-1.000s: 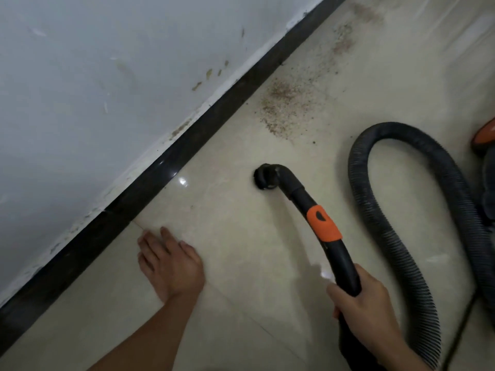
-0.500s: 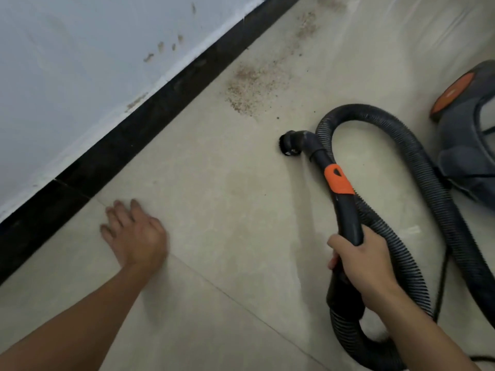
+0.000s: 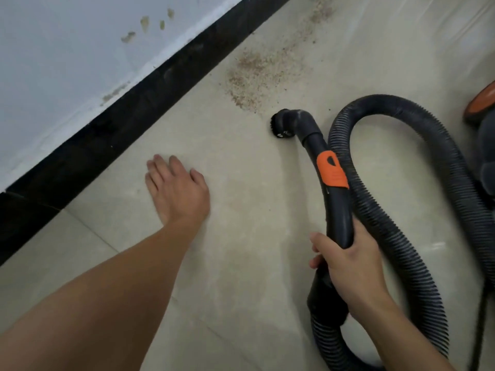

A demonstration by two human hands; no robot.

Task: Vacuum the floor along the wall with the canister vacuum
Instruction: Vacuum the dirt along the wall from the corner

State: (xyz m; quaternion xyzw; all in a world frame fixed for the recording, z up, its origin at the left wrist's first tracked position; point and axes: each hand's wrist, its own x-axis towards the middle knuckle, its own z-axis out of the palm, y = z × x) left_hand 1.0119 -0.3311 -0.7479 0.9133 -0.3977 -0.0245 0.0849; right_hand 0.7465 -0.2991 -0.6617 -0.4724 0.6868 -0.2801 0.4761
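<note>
My right hand (image 3: 348, 266) grips the black vacuum handle (image 3: 337, 210), which carries an orange slider (image 3: 332, 172). At the handle's far end a round brush nozzle (image 3: 281, 124) sits low at the beige tile floor (image 3: 241, 263), just short of a patch of brown grit (image 3: 257, 76). The ribbed black hose (image 3: 428, 162) loops to the right of the handle. Part of the grey canister vacuum (image 3: 486, 145) with an orange cap shows at the right edge. My left hand (image 3: 178, 188) rests flat on the floor, fingers straight, near the black baseboard (image 3: 128, 124).
A white wall (image 3: 67, 62) with small stains runs diagonally along the upper left above the baseboard. More grit trails toward the top along the floor (image 3: 318, 12). A thin black cord (image 3: 482, 317) lies at the lower right.
The view has shifted so the canister sits further out at the right edge. My left hand sits further from the baseboard. The nozzle stays just short of the grit patch.
</note>
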